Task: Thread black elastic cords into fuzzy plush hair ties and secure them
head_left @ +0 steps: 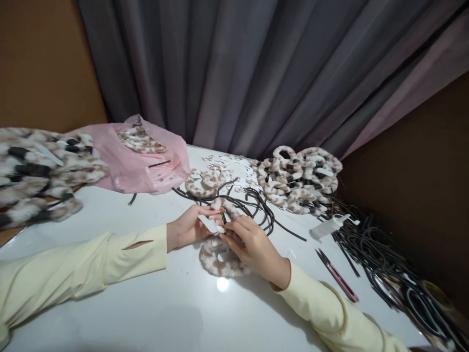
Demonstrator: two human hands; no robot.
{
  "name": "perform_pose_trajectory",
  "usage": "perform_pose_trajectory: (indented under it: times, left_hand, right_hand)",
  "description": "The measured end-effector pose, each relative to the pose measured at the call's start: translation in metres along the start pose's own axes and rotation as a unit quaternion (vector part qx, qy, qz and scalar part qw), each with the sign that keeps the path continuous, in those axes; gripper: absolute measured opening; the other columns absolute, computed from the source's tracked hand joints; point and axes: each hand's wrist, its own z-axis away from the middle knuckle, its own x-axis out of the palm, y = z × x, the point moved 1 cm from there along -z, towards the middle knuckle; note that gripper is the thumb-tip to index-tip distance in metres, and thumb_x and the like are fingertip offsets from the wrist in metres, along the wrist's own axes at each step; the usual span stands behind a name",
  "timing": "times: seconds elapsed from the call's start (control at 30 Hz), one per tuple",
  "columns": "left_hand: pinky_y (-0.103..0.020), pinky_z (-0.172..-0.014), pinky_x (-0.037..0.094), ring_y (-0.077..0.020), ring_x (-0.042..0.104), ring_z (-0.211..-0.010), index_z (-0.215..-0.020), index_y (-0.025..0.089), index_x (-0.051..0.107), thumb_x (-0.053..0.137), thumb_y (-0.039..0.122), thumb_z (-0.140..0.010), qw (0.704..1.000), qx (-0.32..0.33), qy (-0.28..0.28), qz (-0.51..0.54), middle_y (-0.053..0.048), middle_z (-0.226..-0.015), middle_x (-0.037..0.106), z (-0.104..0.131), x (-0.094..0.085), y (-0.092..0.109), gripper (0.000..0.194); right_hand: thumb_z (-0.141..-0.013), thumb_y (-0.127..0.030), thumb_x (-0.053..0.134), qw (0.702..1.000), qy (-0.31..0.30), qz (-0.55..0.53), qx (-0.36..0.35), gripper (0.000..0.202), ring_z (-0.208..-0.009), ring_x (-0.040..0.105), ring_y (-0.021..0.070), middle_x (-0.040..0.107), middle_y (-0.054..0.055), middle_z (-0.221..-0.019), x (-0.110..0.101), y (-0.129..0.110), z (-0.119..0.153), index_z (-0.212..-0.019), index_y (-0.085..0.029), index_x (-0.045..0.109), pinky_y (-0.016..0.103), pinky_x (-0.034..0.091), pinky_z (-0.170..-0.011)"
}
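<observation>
Far left: heap of fur loops [25, 188] with dark bands, then a pink plastic bag [106, 164] with more fur pieces [141, 142] in its mouth. Both out of the work zone.

Center: left hand [190, 226] is curled, fingers nearly closed, pinching the mottled fur strip [225, 205] from its left side. White tag [207, 224] sits at those fingertips; can't tell if it's attached. Strip is up between the two hands, over the white table [154, 313]. Right hand [258, 244] has thumb and index drawn together on the same strip, other fingers bent over it. Short dark bit shows between the hands, probably cord, can't confirm. Fur below [216, 261] rests on the table; can't tell if it's the same piece.

Step in hand, my read: fiddly two-hand work at the strip's end. Next move calls for a steady left pinch and small right-finger adjustments, with the tag kept out of the grip.

Behind the hands: loose black cords [269, 217], small metal clasps [234, 186]. Right: second loop pile [311, 168], white squeeze bottle [326, 228], pink-handled snips [340, 281], tangled cord heap [373, 249]. Neither hand touches those.
</observation>
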Motion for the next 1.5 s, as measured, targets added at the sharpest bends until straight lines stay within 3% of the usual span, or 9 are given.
perform_pose_trajectory:
  times: [0.27,0.37,0.47,0.57,0.63,0.83,1.07,1.23,1.5]
  left_hand:
    - [-0.017,-0.049,0.041,-0.0083,0.045,-0.049,-0.08,0.007,0.057,0.046,0.001,-0.077,1.0,0.006,0.001,-0.011,0.002,-0.052,0.04,-0.004,-0.002,-0.003,0.012]
    - [-0.018,-0.048,0.04,-0.0084,0.044,-0.047,-0.074,0.009,0.056,0.049,0.003,-0.074,0.999,-0.038,-0.008,-0.034,0.002,-0.053,0.042,-0.006,-0.002,-0.004,0.009]
    - [-0.018,-0.047,0.039,-0.0079,0.044,-0.047,-0.071,0.008,0.055,0.051,0.003,-0.072,0.998,-0.057,-0.017,-0.037,0.001,-0.055,0.045,-0.005,0.0,-0.003,0.007]
    - [-0.018,-0.046,0.037,-0.0082,0.045,-0.047,-0.079,0.006,0.057,0.048,0.007,-0.076,0.996,-0.076,-0.019,-0.045,0.0,-0.057,0.045,-0.003,0.004,-0.001,0.01]
    - [-0.017,-0.046,0.036,-0.0081,0.044,-0.047,-0.081,0.006,0.057,0.045,0.008,-0.079,0.995,-0.086,-0.014,-0.055,0.0,-0.056,0.044,-0.002,0.006,0.0,0.012]
    - [-0.018,-0.05,0.036,-0.009,0.044,-0.049,-0.082,0.005,0.057,0.048,0.009,-0.077,0.991,-0.105,-0.029,-0.072,0.0,-0.054,0.045,-0.004,0.003,0.002,0.011]
    - [-0.02,-0.053,0.036,-0.0102,0.046,-0.051,-0.08,0.002,0.058,0.048,0.007,-0.074,0.989,-0.125,-0.044,-0.069,-0.002,-0.052,0.048,-0.006,-0.001,0.004,0.012]
    - [-0.02,-0.054,0.036,-0.0103,0.047,-0.052,-0.081,0.002,0.057,0.054,0.009,-0.072,0.987,-0.135,-0.055,-0.066,0.0,-0.054,0.048,-0.007,-0.002,0.003,0.012]
    - [-0.021,-0.054,0.036,-0.0089,0.045,-0.05,-0.08,0.006,0.055,0.044,0.011,-0.083,0.992,-0.082,-0.044,-0.085,0.0,-0.057,0.049,0.001,0.006,0.002,0.012]
  right_hand:
    - [-0.092,-0.015,0.035,0.981,-0.076,0.126,-0.128,0.023,-0.067,0.054,0.0182,0.058,0.009,-0.075,-0.007,-0.008,0.001,-0.094,-0.011,0.057,0.029,0.041,-0.06]
    - [-0.093,-0.028,0.042,0.991,-0.091,0.009,-0.096,0.022,-0.07,0.057,0.0145,0.06,0.006,-0.077,-0.025,-0.007,-0.025,-0.088,-0.016,0.06,0.024,0.042,-0.062]
    - [-0.093,-0.031,0.041,0.996,-0.088,0.025,-0.008,0.025,-0.074,0.057,0.015,0.061,0.006,-0.078,-0.032,0.006,-0.074,-0.084,-0.016,0.06,0.024,0.041,-0.065]
    - [-0.089,-0.023,0.046,0.983,-0.134,0.093,0.079,0.019,-0.107,0.049,0.0232,0.057,0.014,-0.108,-0.009,0.035,-0.125,-0.101,-0.013,0.058,0.031,0.038,-0.085]
    - [-0.079,-0.018,0.06,0.979,-0.153,0.085,0.104,0.029,-0.11,0.048,0.0247,0.054,0.017,-0.116,0.016,0.057,-0.151,-0.107,-0.009,0.056,0.032,0.037,-0.088]
    - [-0.08,-0.017,0.057,0.973,-0.159,0.005,0.167,0.013,-0.081,0.06,0.0164,0.065,0.005,-0.085,0.06,0.087,-0.175,-0.09,-0.01,0.062,0.032,0.045,-0.078]
    - [-0.078,-0.021,0.046,0.955,-0.143,-0.178,0.191,0.021,-0.063,0.06,0.0115,0.067,0.003,-0.075,0.003,0.055,-0.15,-0.084,-0.012,0.064,0.02,0.046,-0.06]
    - [-0.07,-0.019,0.056,0.822,-0.145,-0.47,0.288,0.011,-0.052,0.056,0.0099,0.062,0.002,-0.059,-0.035,0.035,-0.137,-0.063,-0.011,0.059,0.018,0.046,-0.051]
    - [-0.076,-0.013,0.044,0.641,-0.188,-0.638,0.382,0.02,-0.039,0.044,0.0066,0.046,-0.002,-0.045,-0.039,0.042,-0.134,-0.056,-0.015,0.044,0.016,0.04,-0.041]
